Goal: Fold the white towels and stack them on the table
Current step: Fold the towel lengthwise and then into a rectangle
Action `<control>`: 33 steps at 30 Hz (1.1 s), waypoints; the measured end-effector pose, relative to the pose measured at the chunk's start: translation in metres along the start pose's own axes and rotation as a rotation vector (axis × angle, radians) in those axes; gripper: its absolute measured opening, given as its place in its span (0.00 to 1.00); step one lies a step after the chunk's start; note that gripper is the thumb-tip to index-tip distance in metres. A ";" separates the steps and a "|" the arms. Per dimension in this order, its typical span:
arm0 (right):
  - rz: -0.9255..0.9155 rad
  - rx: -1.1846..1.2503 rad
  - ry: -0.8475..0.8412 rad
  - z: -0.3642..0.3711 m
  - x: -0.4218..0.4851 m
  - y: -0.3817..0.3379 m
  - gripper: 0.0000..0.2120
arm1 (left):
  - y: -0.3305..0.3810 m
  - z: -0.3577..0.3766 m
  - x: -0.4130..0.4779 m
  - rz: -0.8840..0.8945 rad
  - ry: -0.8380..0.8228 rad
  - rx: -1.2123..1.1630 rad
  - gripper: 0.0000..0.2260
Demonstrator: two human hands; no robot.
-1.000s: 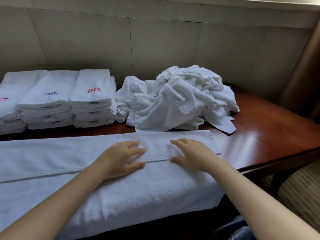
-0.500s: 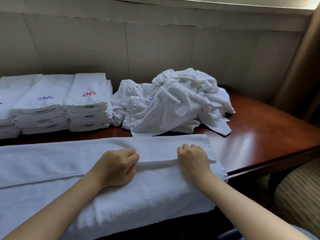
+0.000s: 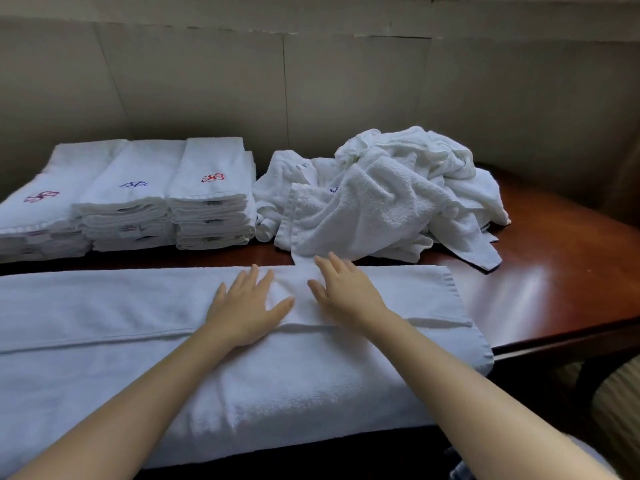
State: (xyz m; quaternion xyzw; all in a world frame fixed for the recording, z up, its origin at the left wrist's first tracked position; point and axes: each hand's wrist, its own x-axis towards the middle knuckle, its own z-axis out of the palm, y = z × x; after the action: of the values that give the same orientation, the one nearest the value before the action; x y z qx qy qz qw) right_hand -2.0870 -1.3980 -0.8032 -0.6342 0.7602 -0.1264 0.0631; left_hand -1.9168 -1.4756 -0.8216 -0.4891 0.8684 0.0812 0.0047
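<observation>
A person leans over a glossy dark-red wooden table. A long white terry towel, folded lengthwise, lies across the near edge. The left hand and right hand both lie flat on its top layer, fingers straight and spread, close together but not touching. Behind, at left, stand three stacks of folded white towels with embroidered marks; beside them at right sits a crumpled heap of white towels.
</observation>
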 end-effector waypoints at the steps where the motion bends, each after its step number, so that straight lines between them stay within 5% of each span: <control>1: 0.024 -0.015 -0.059 0.008 0.003 -0.001 0.27 | -0.004 -0.001 -0.002 -0.003 -0.006 -0.002 0.35; 11: 0.142 -0.132 -0.164 0.019 0.015 0.003 0.28 | -0.151 -0.028 -0.044 -0.351 -0.014 -0.032 0.32; 17: 0.135 -0.228 0.005 0.033 0.029 -0.076 0.24 | -0.242 -0.042 -0.080 -0.645 0.020 -0.072 0.30; 22: -0.158 -0.096 -0.132 0.066 0.056 -0.170 0.27 | -0.275 -0.046 -0.087 -0.674 0.045 -0.102 0.26; 33: -0.219 -0.125 -0.157 0.087 0.102 -0.183 0.30 | -0.302 -0.036 -0.102 -0.660 0.172 -0.078 0.25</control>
State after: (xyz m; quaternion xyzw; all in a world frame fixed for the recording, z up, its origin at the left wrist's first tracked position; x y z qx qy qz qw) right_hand -1.9100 -1.5379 -0.8299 -0.7241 0.6854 -0.0347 0.0686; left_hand -1.6043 -1.5482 -0.8187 -0.7485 0.6569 0.0667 -0.0614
